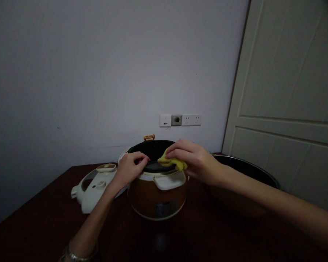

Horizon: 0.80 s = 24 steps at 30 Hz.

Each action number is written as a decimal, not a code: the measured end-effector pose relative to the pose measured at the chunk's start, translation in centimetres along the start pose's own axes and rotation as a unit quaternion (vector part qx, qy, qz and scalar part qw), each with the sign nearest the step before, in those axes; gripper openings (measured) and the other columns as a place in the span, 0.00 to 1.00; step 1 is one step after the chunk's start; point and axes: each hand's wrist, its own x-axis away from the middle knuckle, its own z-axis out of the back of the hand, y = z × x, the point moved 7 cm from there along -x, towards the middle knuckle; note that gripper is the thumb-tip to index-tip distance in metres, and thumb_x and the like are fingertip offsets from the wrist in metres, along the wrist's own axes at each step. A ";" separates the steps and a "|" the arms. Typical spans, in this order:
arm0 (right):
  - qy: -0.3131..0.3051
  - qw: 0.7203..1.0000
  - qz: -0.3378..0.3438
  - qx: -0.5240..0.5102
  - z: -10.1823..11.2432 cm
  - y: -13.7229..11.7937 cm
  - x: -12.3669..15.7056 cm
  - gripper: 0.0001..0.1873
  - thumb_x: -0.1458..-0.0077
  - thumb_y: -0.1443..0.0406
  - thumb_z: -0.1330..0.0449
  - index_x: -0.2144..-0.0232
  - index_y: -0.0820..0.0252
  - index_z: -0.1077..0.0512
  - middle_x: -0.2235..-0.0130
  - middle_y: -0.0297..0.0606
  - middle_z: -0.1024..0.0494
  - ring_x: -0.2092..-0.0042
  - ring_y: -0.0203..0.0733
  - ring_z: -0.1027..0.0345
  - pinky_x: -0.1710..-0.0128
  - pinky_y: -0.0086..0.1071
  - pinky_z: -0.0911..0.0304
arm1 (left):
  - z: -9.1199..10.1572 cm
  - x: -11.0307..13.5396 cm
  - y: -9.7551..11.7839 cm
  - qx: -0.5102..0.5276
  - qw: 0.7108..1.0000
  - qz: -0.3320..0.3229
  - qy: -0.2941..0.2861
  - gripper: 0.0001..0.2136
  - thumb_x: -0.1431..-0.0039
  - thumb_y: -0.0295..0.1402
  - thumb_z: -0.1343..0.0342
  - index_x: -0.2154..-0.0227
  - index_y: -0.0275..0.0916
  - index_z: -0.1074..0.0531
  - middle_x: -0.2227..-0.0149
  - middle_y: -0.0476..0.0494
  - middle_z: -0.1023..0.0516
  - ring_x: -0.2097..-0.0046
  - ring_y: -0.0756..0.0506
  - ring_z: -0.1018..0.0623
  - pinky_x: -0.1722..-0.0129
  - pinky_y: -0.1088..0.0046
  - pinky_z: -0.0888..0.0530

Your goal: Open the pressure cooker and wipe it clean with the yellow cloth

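Observation:
In the head view, an electric cooker [155, 198] with a brown body and pale rim stands uncovered on the table. Its inside [153, 147] is black. My right hand [198, 160] pinches a crumpled yellow cloth [173, 162] over the right front of the rim, above the pale front handle [170, 181]. At the left front of the opening, my left hand [131, 165] is closed, thumb and fingers drawn together. What lies between them is hidden from me. A bracelet [79, 256] circles my left wrist.
A white cooker lid [97, 191] rests on the dark red table [51, 214] to the left. On the right stands a large dark round pot [243, 165]. Wall sockets [191, 120] sit behind the cooker, and a pale panelled door [284, 91] rises at the right.

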 end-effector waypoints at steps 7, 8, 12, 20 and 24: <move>-0.164 0.985 0.044 -0.040 -0.8 -0.1 5.5 0.18 0.42 0.73 0.51 0.50 0.65 0.33 0.49 0.50 0.28 0.46 0.43 0.36 0.48 0.38 0.37 | 0.0 0.0 0.0 0.000 1.000 0.000 0.008 0.10 0.48 0.31 0.50 0.74 0.41 0.22 0.70 0.47 0.20 0.66 0.47 0.24 0.62 0.72 0.31; -0.180 0.983 0.024 -0.031 -0.5 0.3 6.2 0.19 0.43 0.74 0.50 0.49 0.64 0.33 0.50 0.49 0.27 0.47 0.43 0.35 0.49 0.37 0.36 | 0.0 0.0 0.0 0.000 1.000 0.001 0.010 0.10 0.48 0.31 0.50 0.74 0.41 0.22 0.69 0.47 0.20 0.66 0.47 0.24 0.62 0.72 0.31; -0.168 0.984 -0.053 0.000 1.1 2.2 7.0 0.22 0.47 0.75 0.48 0.50 0.62 0.32 0.52 0.46 0.26 0.50 0.42 0.32 0.53 0.35 0.33 | 0.0 0.1 0.0 -0.009 1.000 0.002 0.014 0.10 0.47 0.32 0.50 0.74 0.41 0.22 0.69 0.48 0.20 0.66 0.46 0.24 0.61 0.71 0.31; -0.116 0.988 0.070 -0.070 -1.7 -1.1 4.9 0.19 0.41 0.71 0.52 0.49 0.65 0.33 0.47 0.50 0.29 0.43 0.45 0.38 0.46 0.42 0.39 | 0.1 0.2 0.1 -0.011 1.000 -0.002 0.019 0.10 0.47 0.30 0.50 0.74 0.41 0.22 0.69 0.48 0.20 0.65 0.47 0.24 0.61 0.71 0.31; -0.082 0.987 0.017 -0.137 -0.5 0.9 6.6 0.14 0.46 0.71 0.50 0.59 0.63 0.29 0.56 0.46 0.23 0.53 0.42 0.30 0.53 0.37 0.34 | 0.0 0.2 0.1 -0.002 1.000 -0.001 0.018 0.10 0.48 0.30 0.50 0.74 0.41 0.22 0.69 0.47 0.20 0.65 0.46 0.24 0.61 0.71 0.31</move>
